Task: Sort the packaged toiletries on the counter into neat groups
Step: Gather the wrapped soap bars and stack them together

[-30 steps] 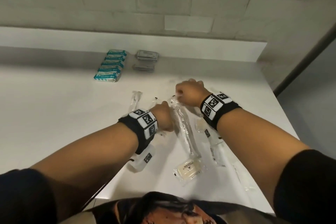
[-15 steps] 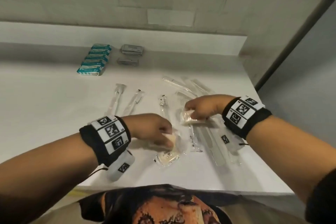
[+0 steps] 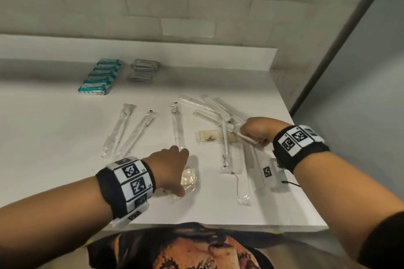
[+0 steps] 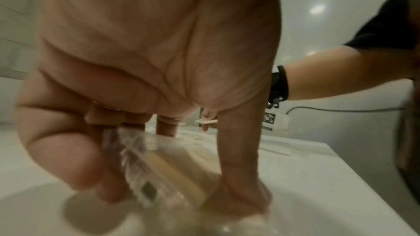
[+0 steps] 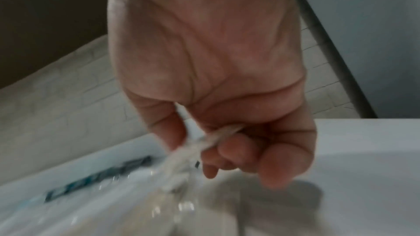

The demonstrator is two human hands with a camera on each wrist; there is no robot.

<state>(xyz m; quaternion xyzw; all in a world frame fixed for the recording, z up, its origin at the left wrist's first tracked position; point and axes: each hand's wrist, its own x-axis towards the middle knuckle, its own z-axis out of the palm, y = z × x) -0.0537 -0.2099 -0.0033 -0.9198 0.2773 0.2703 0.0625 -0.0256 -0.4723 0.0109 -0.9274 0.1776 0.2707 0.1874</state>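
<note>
Near the front of the white counter (image 3: 65, 137), my left hand (image 3: 182, 171) curls over a clear-wrapped soap packet (image 3: 192, 179). The left wrist view shows the left hand (image 4: 177, 186) with its fingers and thumb closed round that soap packet (image 4: 172, 164), which touches the counter. Further right, my right hand (image 3: 247, 133) grips one end of a long clear-wrapped packet (image 3: 250, 139). In the right wrist view the right hand (image 5: 197, 143) pinches the long packet's crinkled wrapper (image 5: 172, 168) between thumb and curled fingers. Another wrapped soap bar (image 3: 208, 136) lies loose between my hands.
Several teal packets (image 3: 98, 78) and grey packets (image 3: 143, 70) stand in rows at the back. Three long wrapped packets (image 3: 140, 133) lie side by side on the left. Wrapped combs (image 3: 218, 109) and more long packets pile up by the counter's right edge (image 3: 306, 181).
My right hand has let go of a soap packet, which now lies on the counter, and moved right to grip a long packet. My left hand stays on its soap packet.
</note>
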